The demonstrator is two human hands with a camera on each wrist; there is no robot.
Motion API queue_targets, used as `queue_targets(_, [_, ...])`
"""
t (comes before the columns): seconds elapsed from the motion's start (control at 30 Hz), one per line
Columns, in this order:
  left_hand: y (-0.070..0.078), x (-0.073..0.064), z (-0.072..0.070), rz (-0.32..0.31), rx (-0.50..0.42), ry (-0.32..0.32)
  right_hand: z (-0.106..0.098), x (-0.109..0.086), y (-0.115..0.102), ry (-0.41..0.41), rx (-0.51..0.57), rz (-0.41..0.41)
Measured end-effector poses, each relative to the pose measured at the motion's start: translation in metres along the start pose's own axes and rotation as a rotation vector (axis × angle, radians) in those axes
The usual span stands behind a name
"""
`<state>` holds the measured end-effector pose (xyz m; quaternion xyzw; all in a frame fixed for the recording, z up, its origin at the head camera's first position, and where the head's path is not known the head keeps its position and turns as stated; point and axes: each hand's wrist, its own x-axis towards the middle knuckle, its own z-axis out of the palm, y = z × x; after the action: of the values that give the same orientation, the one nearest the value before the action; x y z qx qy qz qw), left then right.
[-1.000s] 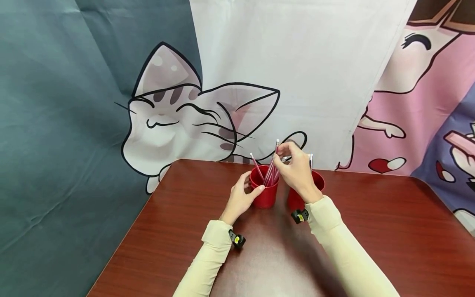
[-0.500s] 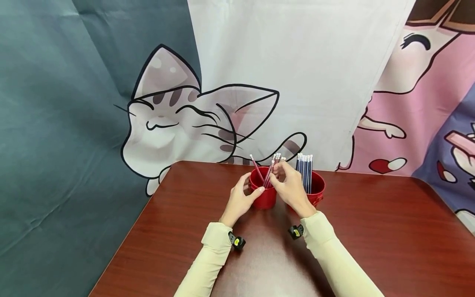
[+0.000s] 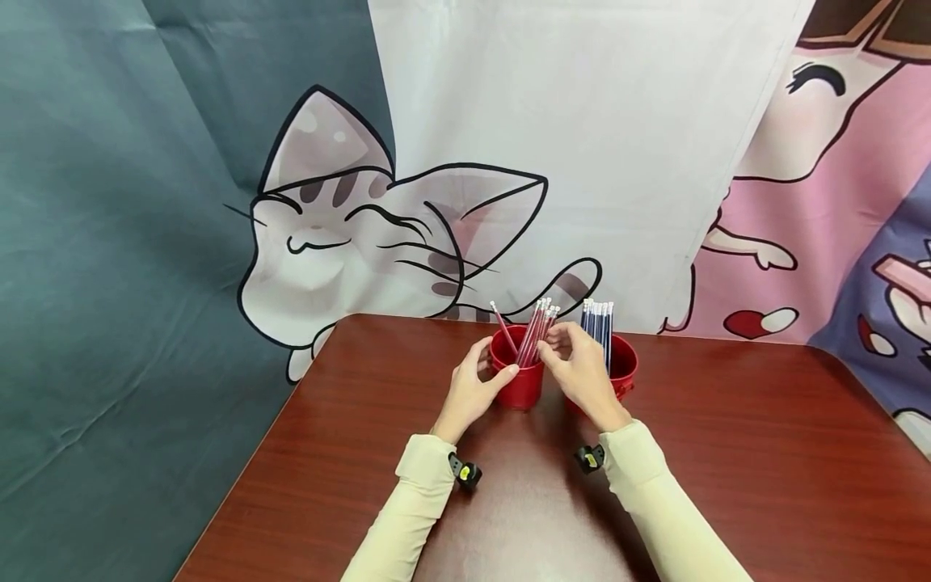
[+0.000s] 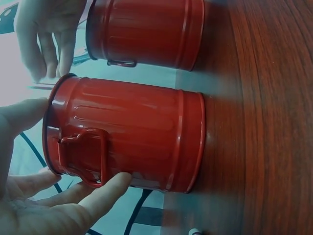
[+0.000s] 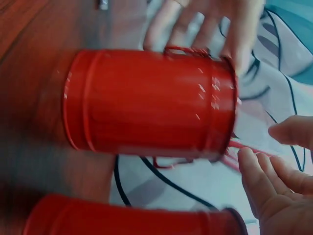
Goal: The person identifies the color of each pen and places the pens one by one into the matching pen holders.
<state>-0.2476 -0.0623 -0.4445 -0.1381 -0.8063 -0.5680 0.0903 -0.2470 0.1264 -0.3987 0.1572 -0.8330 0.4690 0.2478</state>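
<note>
My left hand (image 3: 469,394) holds a small red metal bucket (image 3: 520,394) by its left side, thumb at the rim and fingers around the wall near the handle (image 4: 103,156). Several red pencils (image 3: 533,338) with white ends stand in this bucket. Most lean right in a bunch; one tilts left, apart. At the right rim is my right hand (image 3: 582,373), beside the bunch; in the right wrist view a gap shows between its thumb (image 5: 293,132) and fingers. A second red bucket (image 3: 625,370), partly behind that hand, holds several dark blue pencils (image 3: 598,327).
Both buckets stand close together near the far edge of the brown wooden table (image 3: 727,453). Behind it hangs a cloth backdrop (image 3: 618,121) with cartoon figures. A small pale-tipped thing (image 4: 194,231) lies at the bottom of the left wrist view; its kind is unclear.
My right hand has come down from a raised red pencil to the bucket's right rim, and the pencil has been let go among the others. My left hand stays in place.
</note>
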Motion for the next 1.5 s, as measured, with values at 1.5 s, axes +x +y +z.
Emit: queue_targets(1.5, [0.0, -0.004, -0.012, -0.153, 0.052, -0.075, -0.069, -0.041, 0.065, -0.157, 0.103, 0.282])
